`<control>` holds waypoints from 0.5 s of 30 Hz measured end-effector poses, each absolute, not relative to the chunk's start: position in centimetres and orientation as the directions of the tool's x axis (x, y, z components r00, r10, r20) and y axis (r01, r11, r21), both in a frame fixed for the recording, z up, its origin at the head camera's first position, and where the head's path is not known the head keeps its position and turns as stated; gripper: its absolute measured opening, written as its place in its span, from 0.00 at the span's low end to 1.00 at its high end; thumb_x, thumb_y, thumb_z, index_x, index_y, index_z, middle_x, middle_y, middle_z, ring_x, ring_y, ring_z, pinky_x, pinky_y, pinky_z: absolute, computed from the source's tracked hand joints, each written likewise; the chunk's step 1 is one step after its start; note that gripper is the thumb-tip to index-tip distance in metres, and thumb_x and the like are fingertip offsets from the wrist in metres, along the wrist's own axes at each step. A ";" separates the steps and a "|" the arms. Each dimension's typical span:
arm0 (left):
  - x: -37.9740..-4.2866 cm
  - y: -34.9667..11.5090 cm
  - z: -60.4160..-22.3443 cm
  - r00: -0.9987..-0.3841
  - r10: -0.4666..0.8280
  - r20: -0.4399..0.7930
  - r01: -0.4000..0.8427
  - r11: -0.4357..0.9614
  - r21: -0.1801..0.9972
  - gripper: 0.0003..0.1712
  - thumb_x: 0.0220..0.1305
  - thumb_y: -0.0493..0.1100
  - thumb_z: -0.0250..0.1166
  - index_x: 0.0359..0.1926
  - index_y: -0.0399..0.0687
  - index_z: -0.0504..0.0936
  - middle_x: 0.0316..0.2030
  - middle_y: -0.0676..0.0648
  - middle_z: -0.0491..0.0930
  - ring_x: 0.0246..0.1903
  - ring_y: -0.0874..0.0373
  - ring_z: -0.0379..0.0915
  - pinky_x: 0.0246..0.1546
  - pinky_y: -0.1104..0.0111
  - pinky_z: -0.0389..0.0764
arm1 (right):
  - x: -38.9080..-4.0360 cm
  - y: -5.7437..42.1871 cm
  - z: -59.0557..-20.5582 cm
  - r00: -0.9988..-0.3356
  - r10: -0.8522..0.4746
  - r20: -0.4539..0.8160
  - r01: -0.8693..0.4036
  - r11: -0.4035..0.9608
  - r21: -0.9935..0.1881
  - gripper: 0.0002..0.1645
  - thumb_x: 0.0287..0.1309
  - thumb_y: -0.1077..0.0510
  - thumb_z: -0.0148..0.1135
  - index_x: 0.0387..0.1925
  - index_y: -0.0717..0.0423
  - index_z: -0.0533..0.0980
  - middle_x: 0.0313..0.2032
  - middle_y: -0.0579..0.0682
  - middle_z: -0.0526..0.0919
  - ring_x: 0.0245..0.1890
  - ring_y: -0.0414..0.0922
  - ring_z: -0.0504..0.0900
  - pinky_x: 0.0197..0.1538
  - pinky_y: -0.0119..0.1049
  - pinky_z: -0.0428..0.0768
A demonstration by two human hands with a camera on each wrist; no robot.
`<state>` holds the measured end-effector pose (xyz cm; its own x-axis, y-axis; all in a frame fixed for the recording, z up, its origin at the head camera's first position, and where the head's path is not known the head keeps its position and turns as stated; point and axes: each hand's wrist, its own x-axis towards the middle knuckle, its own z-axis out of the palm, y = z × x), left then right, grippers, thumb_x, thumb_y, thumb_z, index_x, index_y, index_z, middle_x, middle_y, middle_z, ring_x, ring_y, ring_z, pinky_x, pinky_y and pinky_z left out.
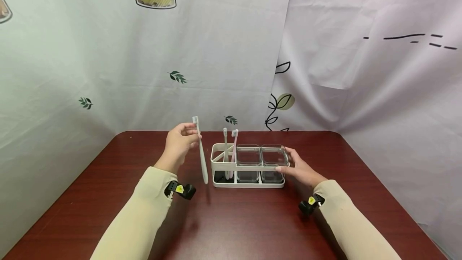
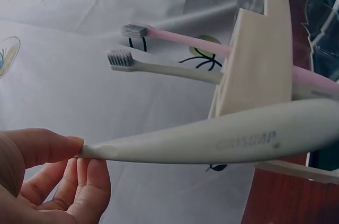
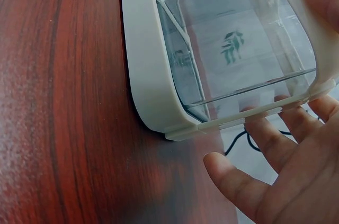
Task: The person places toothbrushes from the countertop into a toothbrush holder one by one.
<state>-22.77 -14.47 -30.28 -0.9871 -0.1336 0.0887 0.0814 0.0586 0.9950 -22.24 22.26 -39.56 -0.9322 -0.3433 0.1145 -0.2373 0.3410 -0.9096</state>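
Between thumb and fingertips, my left hand [image 1: 179, 144] pinches a white toothbrush [image 1: 203, 161] by its neck, head up and handle hanging slightly tilted just left of a white toothbrush holder [image 1: 258, 168]. Lettering shows on the handle [image 2: 233, 139] in the left wrist view. My right hand [image 1: 303, 170] grips the holder's right end, thumb on the front of the upper rim and fingers around the side. A second pale toothbrush [image 1: 225, 147] and a pink toothbrush [image 1: 234, 147] stand in the holder's left section. Two clear cups [image 1: 249, 155] fill its right part.
The holder stands on a dark red wooden table [image 1: 238, 220], toward its far edge. White fabric [image 1: 223, 51] with printed leaves hangs behind and along the sides. Each wrist wears a black strap with a small camera [image 1: 185, 191].
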 end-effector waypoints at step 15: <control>-22.5 -12.9 -29.2 -0.966 -0.210 0.150 0.176 -0.108 0.978 0.26 0.58 0.23 0.60 0.58 0.33 0.71 0.36 0.47 0.75 0.30 0.63 0.75 0.35 0.71 0.82 | -22.3 22.3 -39.5 -0.935 -0.339 0.101 -0.224 0.346 -0.911 0.50 0.57 0.55 0.67 0.71 0.58 0.46 0.67 0.68 0.59 0.65 0.64 0.63 0.64 0.60 0.64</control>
